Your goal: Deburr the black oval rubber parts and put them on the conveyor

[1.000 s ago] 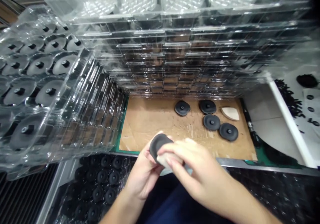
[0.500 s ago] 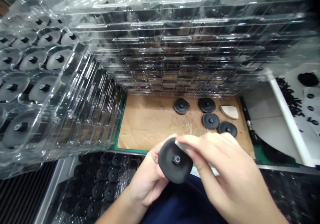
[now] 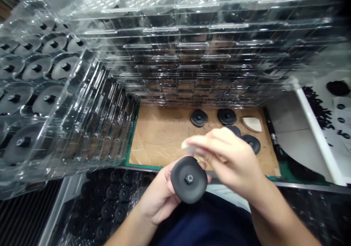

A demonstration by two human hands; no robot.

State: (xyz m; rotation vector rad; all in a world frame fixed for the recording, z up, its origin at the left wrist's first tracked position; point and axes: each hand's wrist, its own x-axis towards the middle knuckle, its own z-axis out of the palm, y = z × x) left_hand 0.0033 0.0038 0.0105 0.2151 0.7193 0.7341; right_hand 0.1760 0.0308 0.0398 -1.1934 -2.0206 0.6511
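Observation:
Near the bottom middle, my left hand (image 3: 161, 198) holds a black rounded disc (image 3: 189, 187) by its edge, its small central post facing up. Just above and right of that disc is my right hand (image 3: 230, 158), blurred, its fingers pinched around a small pale piece (image 3: 189, 148) that looks apart from the disc. Beyond my hands, several similar black discs (image 3: 199, 118) lie on a brown cardboard sheet (image 3: 156, 136). A cream wedge-shaped piece (image 3: 252, 124) sits at the sheet's right side.
Tall stacks of clear plastic trays (image 3: 192, 45) stand behind the cardboard, with another stack (image 3: 90, 103) at the left holding discs. Below left is a tray of black discs (image 3: 109, 202). A white-edged bin (image 3: 319, 132) stands at the right, near small black parts (image 3: 315, 107).
My right hand has lifted off the held disc and moved up and left. My left hand has shifted the disc slightly left and down.

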